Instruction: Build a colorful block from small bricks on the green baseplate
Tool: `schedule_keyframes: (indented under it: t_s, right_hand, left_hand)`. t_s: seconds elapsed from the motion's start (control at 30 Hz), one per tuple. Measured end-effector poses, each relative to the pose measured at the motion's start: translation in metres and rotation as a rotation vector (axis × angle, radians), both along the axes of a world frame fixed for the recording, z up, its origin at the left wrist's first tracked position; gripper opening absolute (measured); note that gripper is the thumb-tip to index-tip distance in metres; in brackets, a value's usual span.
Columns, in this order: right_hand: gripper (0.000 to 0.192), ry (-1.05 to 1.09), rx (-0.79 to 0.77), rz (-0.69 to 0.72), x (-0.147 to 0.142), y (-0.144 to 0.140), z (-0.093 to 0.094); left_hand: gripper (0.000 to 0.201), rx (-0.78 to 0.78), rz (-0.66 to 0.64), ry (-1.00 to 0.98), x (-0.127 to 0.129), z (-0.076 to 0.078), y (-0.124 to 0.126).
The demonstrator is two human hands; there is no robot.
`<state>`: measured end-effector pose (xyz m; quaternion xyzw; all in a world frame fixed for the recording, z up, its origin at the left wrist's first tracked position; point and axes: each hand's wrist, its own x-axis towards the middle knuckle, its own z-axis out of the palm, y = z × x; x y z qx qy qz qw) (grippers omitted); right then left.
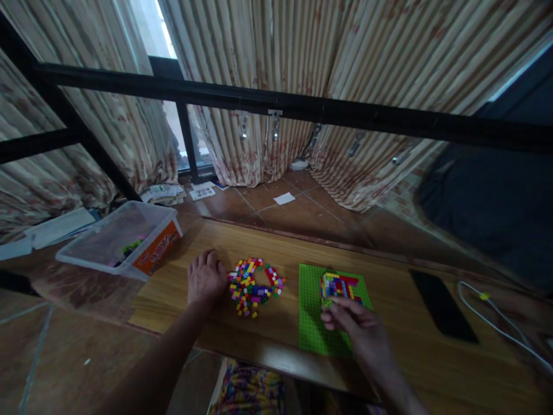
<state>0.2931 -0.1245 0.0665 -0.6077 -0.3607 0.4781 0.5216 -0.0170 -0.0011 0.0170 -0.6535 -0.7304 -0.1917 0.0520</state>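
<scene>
My right hand (354, 325), fingers pinched over the green plate (313, 311) at the table's (432, 369) near edge, presses at the brick patch (339, 286), while my left hand (205, 279) rests flat, empty, steadying beside the loose bricks (253, 286).

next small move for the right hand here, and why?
Probably press the fingertips down at the near edge of the brick patch on the green baseplate: the right hand is already at that edge. Whether it holds a brick is unclear. The left hand rests flat beside the loose brick pile, so resupply is close.
</scene>
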Motion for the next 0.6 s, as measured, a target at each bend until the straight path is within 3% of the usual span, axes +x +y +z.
schedule_keyframes:
  t_s: [0.17,0.4,0.6]
  right_hand:
    - [0.034,-0.217,0.057,-0.084,0.043,0.016,0.002]
    - [0.022,-0.946,0.209,0.218,0.044,0.047,0.011]
    - [0.022,-1.098,0.176,0.279,0.043,0.057,0.006]
  left_hand:
    - [0.038,-0.003,0.001,-0.002,0.000,0.000,0.001]
    - [0.038,-0.013,0.005,-0.001,0.001,0.002,0.000]
    - [0.038,-0.007,-0.002,-0.014,0.001,0.000,0.000]
